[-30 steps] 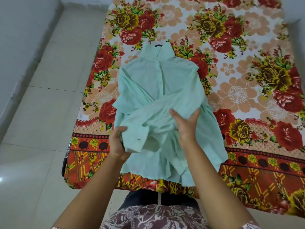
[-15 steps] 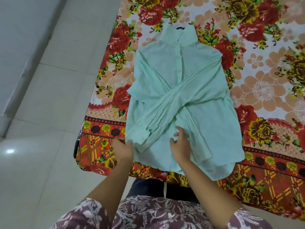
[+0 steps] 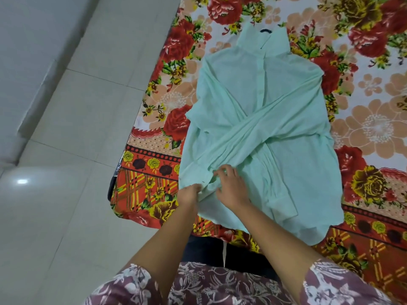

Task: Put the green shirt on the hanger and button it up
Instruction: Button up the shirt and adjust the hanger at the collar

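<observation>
head view: green shirt (image 3: 275,102) flat on bed (image 3: 374,111), no hanger seen. left grip (image 3: 190,193) pinches it; right grip (image 3: 232,188) touches it, hold unclear.

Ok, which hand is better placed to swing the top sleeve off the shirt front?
Probably the right hand: it holds the top sleeve near the cuff, and that sleeve's shoulder lies to the person's right. The left hand, at the green shirt's edge, would need to cross over.
</observation>
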